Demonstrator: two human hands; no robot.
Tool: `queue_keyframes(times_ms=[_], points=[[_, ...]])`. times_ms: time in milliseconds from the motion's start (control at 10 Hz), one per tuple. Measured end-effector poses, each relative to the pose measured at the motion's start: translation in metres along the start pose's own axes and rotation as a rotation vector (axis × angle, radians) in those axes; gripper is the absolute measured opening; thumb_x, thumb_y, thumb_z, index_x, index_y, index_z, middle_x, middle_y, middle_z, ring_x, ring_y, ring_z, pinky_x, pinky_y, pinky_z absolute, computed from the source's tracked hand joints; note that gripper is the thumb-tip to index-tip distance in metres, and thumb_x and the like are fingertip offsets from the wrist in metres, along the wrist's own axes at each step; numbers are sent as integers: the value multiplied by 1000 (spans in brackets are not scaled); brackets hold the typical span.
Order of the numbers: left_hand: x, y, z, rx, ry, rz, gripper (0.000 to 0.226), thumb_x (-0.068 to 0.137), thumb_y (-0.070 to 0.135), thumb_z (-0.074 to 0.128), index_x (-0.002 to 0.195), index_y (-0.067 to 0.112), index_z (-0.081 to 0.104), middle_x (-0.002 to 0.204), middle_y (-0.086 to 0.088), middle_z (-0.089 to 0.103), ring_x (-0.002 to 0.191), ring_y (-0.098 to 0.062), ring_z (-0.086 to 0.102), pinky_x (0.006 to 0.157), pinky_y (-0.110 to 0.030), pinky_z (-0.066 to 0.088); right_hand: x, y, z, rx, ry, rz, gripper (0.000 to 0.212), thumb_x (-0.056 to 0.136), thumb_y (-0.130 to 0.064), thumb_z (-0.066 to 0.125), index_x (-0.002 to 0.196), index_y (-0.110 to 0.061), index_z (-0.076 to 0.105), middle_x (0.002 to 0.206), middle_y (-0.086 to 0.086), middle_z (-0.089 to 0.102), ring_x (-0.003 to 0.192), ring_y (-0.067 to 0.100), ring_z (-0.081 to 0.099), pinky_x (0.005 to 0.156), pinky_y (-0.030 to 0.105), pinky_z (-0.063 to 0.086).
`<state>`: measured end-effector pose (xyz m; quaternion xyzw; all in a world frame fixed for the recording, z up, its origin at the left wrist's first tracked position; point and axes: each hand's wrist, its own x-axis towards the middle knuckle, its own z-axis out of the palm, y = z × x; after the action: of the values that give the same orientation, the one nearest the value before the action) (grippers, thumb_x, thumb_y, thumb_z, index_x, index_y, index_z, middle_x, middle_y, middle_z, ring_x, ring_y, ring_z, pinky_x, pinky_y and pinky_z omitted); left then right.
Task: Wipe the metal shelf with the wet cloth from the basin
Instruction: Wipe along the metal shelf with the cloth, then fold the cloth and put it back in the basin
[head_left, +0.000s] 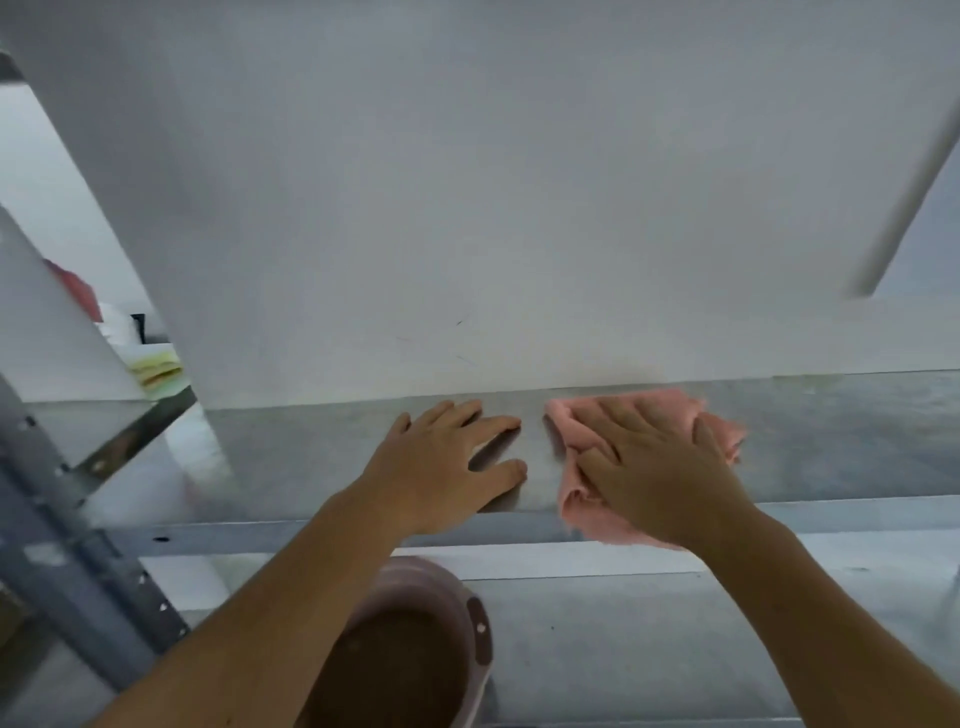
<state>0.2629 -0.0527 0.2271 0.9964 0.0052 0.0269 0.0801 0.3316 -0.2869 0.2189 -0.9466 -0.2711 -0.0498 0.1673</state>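
A pink cloth (722, 436) lies spread on the grey metal shelf (841, 441), against the white wall. My right hand (660, 467) presses flat on top of the cloth with its fingers stretched out. My left hand (447, 462) rests palm-down on the bare shelf just left of the cloth, fingers apart, holding nothing. Below the shelf, under my left forearm, sits a round pinkish basin (415, 644) with a dark inside; my arm hides part of it.
A lower metal shelf (675, 639) carries the basin. A perforated metal upright (78, 551) rises at the left. Behind it lie a folded yellow-green cloth (156, 366) and a red object (78, 288). The white wall (493, 182) closes off the back.
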Motion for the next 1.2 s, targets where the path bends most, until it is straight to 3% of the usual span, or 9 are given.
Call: queue_keyframes(times_ms=[100,300,500,600,700,800,900,1000,1200], points=[[-9,-18,-4,7,2,-39,67,91,80,26,154,58,21,171,11,17,158,-18,10,125,-56,11,3,-6,11,-100,-37,24,60,100,-63,19,158,-51,30,170,-13,33,161,23,23,128,63,10],[-26,-44,-12,21,-14,-65,70,90,82,25,154,56,21,172,10,18,158,-20,12,123,-59,13,9,-58,18,-145,-156,163,74,103,-68,12,168,-35,0,181,-1,-3,166,36,-1,123,77,3],[-46,-88,-19,74,9,-125,79,83,86,12,155,55,17,171,9,20,157,-22,17,121,-61,19,21,-120,35,-140,-159,79,76,103,-69,10,168,-33,-3,180,2,-7,165,39,-6,125,76,-3],[-61,-109,-22,88,15,-164,67,93,78,22,155,54,18,171,10,18,157,-21,14,122,-62,14,2,-135,45,-186,-111,-28,93,86,-75,-13,168,-35,4,181,3,-2,165,38,-3,125,76,3],[-73,-127,-24,77,41,-163,65,95,75,24,156,53,18,171,10,19,157,-21,15,122,-63,13,-10,-162,55,-236,-124,-23,106,73,-77,-31,167,-37,-4,180,1,-9,165,38,-7,126,75,0],[-80,-138,-25,63,63,-138,64,95,72,24,156,52,19,171,10,19,156,-21,16,121,-63,15,18,-196,59,-198,-152,44,74,101,-66,-2,168,-35,-7,180,0,-10,165,37,-9,125,75,-3],[-87,-149,-29,45,51,-146,62,96,69,25,155,52,19,171,10,17,157,-22,11,121,-65,12,36,-211,64,-146,-188,63,68,107,-61,7,168,-34,-6,180,-1,-11,165,36,-10,124,75,-6],[-95,-162,-30,-1,53,-132,59,97,65,28,154,53,22,171,10,18,157,-20,11,121,-66,12,21,-218,77,-245,-181,10,87,89,-68,-12,168,-34,-2,180,2,-10,165,37,-10,123,79,-1],[-97,-166,-34,-94,93,-136,52,102,50,18,150,47,36,164,8,34,153,-20,23,119,-68,12,29,-263,80,-141,-165,100,66,107,-57,10,169,-34,2,181,0,-2,165,38,-4,122,77,-6]])
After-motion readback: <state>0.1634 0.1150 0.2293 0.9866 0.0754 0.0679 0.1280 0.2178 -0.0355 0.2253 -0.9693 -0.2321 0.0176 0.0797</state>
